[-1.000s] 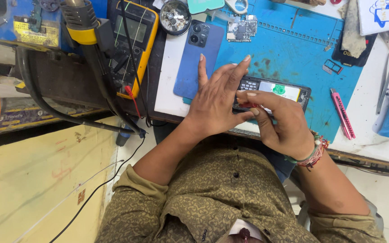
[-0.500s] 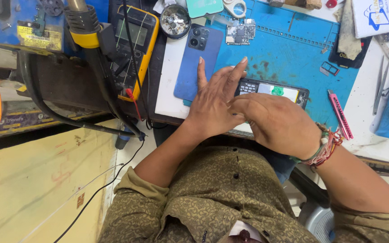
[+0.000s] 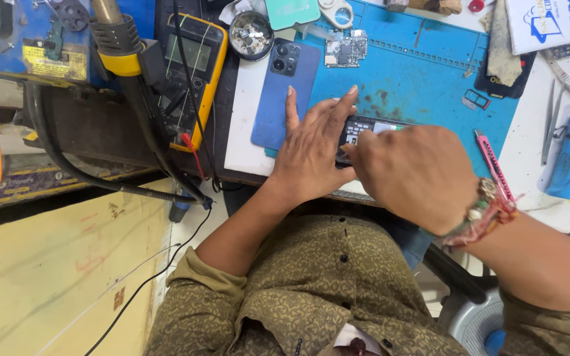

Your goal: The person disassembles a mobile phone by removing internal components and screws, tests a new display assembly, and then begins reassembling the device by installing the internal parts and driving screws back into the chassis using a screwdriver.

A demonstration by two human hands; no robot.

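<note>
Both hands work on a small opened phone (image 3: 372,128) that lies on the blue repair mat (image 3: 423,72) near the front edge of the worktop (image 3: 245,142). The left hand (image 3: 311,148) rests flat over the phone's left end, its fingers (image 3: 343,105) stretched out and slightly spread, pressing down rather than gripping. The right hand (image 3: 417,175) covers the phone's right part from above, knuckles up; its fingers curl down onto the device, but whether they pinch anything cannot be told, since the hand hides them. A beaded bracelet (image 3: 486,211) circles the right wrist.

Just left of the left hand lies a blue phone back cover (image 3: 285,92) with its camera cluster up, partly under the fingertips. Beyond it sit a small round dish of parts (image 3: 251,36) and a bare circuit board (image 3: 346,49) on the mat. A yellow multimeter (image 3: 196,72) stands at the worktop's left edge, beside a hot-air handle with a black hose (image 3: 123,59). A pink tool (image 3: 493,165) lies right of the right hand, and tweezers (image 3: 550,122) further right.
</note>
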